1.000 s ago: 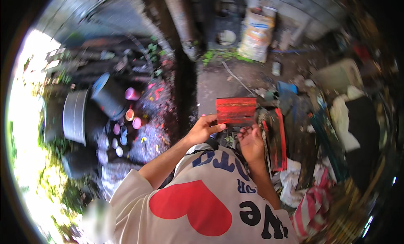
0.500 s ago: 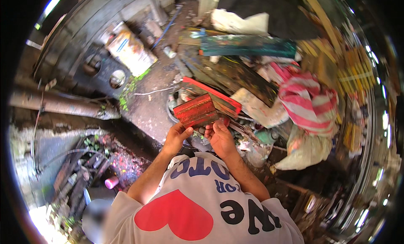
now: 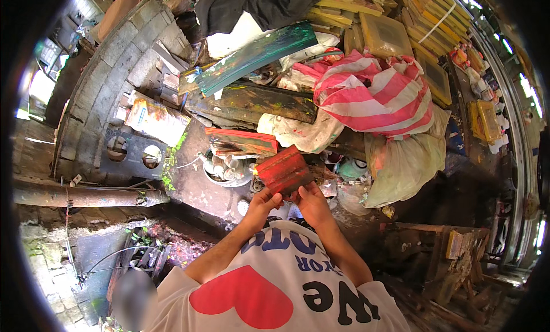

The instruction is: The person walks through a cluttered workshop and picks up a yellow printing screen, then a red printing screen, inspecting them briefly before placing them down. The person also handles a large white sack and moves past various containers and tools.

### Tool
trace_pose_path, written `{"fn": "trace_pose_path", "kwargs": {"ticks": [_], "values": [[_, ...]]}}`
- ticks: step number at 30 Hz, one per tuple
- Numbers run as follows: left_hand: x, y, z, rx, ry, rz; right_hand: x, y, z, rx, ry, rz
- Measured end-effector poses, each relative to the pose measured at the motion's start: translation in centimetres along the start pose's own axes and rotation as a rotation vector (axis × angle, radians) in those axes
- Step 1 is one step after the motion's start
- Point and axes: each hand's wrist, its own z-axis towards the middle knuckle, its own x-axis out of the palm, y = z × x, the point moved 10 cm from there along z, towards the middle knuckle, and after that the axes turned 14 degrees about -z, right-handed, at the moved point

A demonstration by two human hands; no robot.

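Between my two hands is a flat, roughly rectangular piece (image 3: 283, 170), stained red with dark lengthwise bands, which looks like a painted wooden board. It is held up in front of my chest. My left hand (image 3: 263, 206) grips its near left edge, thumb on top. At the near right edge my right hand (image 3: 312, 205) holds it too, with its fingers partly hidden under the board. Just beyond it lies a longer red-edged wooden piece (image 3: 243, 140). A pail (image 3: 226, 180) of containers stands to the left of the board.
Paint-stained planks (image 3: 263, 103), a green-smeared board (image 3: 263, 54) and a red-and-white striped sack (image 3: 378, 97) are piled ahead. A pale plastic sack (image 3: 407, 160) sits at the right. Yellow frames (image 3: 387, 37) are stacked at the back. A block wall (image 3: 109, 68) and pipe (image 3: 86, 194) are on the left.
My view has turned, so the pile and striped sack now appear farther left and higher. Both hands still hold the red board, which has tilted slightly.
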Motion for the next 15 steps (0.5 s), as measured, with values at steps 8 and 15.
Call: {"fn": "trace_pose_path", "kwargs": {"ticks": [8,15], "values": [[7.2,2.2,0.5,-0.004,0.153,0.222,-4.2,2.1,-4.3,-0.019,-0.104,-0.06],[9.4,4.0,3.7,-0.131,0.351,0.472,-4.9,4.9,-6.5,-0.211,-0.207,-0.011]]}}
